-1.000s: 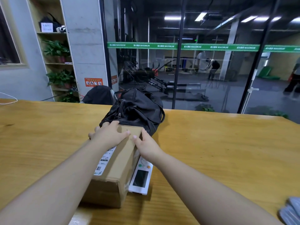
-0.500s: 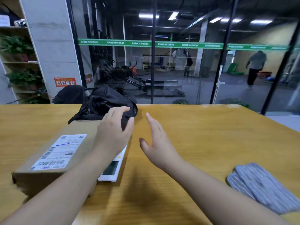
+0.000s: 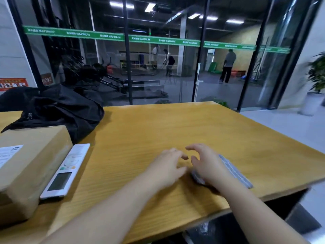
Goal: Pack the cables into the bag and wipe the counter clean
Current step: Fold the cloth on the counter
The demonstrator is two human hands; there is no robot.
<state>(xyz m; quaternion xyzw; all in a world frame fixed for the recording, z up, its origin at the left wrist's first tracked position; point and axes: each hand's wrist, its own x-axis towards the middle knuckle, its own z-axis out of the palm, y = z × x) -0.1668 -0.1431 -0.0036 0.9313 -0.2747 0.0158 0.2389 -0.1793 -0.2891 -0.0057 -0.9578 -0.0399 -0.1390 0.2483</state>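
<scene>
A black bag lies slumped at the back left of the wooden counter. A grey striped cloth lies folded near the counter's right front edge. My right hand hovers over the cloth's left part with fingers spread and curled, covering much of it. My left hand is just left of it, fingers apart, resting low over the bare wood. No cables show in this view.
A brown cardboard box with a shipping label sits at the left front. A white remote control lies beside it. The counter ends at the right and front; glass walls stand behind, with people beyond them.
Both hands left the cardboard box and swung right to the grey cloth. The view turned right, so the box and bag now sit at the left.
</scene>
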